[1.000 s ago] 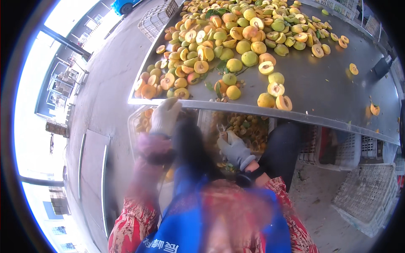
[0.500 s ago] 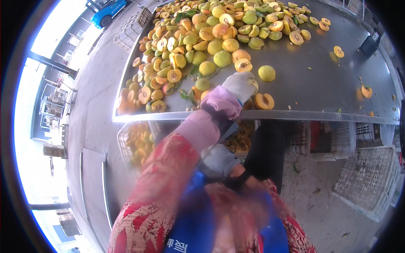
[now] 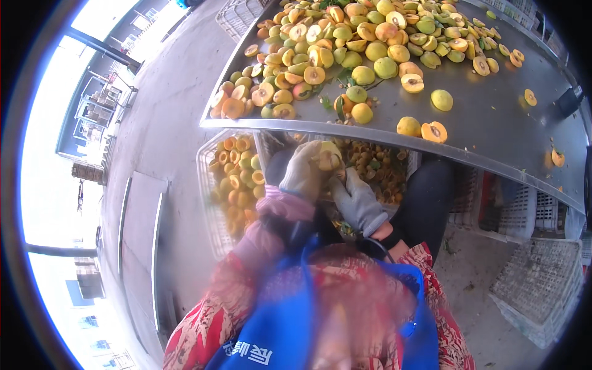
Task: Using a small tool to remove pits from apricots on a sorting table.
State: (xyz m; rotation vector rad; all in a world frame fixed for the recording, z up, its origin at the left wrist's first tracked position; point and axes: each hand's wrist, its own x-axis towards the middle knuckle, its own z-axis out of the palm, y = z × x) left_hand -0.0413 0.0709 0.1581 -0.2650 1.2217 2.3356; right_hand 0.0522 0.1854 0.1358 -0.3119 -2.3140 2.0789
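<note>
Left hand off table | curled round fruit | right hand half-curled just beside it, hold unclear

The camera is head-worn over there, the left one of a pair, and it stares steeply down past the blue apron. The sleeves rise from its lower edge, and the left hand and right hand fall around mid-view, near the lens. Beyond them it faces across the table, seen aslant. Being a wide fisheye, it also catches plenty of floor off left and a crate at right, straight lines bowing toward its dark round rim.
</note>
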